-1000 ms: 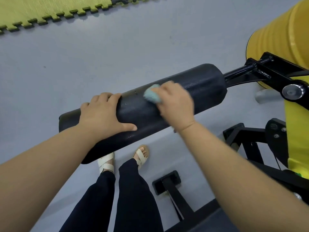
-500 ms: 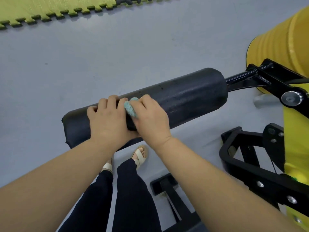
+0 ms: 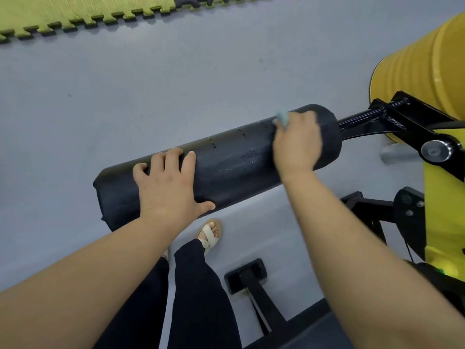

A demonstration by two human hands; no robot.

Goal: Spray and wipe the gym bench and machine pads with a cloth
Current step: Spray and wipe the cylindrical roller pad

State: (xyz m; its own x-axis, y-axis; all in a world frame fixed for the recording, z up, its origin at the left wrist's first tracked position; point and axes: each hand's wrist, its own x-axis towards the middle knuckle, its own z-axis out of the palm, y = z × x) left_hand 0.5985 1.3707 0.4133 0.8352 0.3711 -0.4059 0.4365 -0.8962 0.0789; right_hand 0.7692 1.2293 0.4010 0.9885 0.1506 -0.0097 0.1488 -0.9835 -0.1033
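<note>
A black cylindrical roller pad (image 3: 234, 162) juts out to the left from a black steel arm (image 3: 377, 119) of a yellow gym machine. My left hand (image 3: 168, 187) rests on the pad near its free left end, fingers draped over the top and thumb spread along the near side. My right hand (image 3: 297, 144) grips a small light-green cloth (image 3: 283, 119) and presses it on the pad's right end, close to the arm. The cloth is mostly hidden under my fingers and blurred by motion. Wet speckles show on the pad between my hands.
Yellow machine parts (image 3: 422, 71) and a black frame (image 3: 392, 212) fill the right side. A black foot bar (image 3: 254, 283) lies on the grey floor below the pad, beside my sandalled foot (image 3: 208, 233). Green interlocking mats (image 3: 75, 11) border the far floor.
My right hand has swept the cloth along the pad from beside my left hand to the right end. My left hand has kept its place near the left end.
</note>
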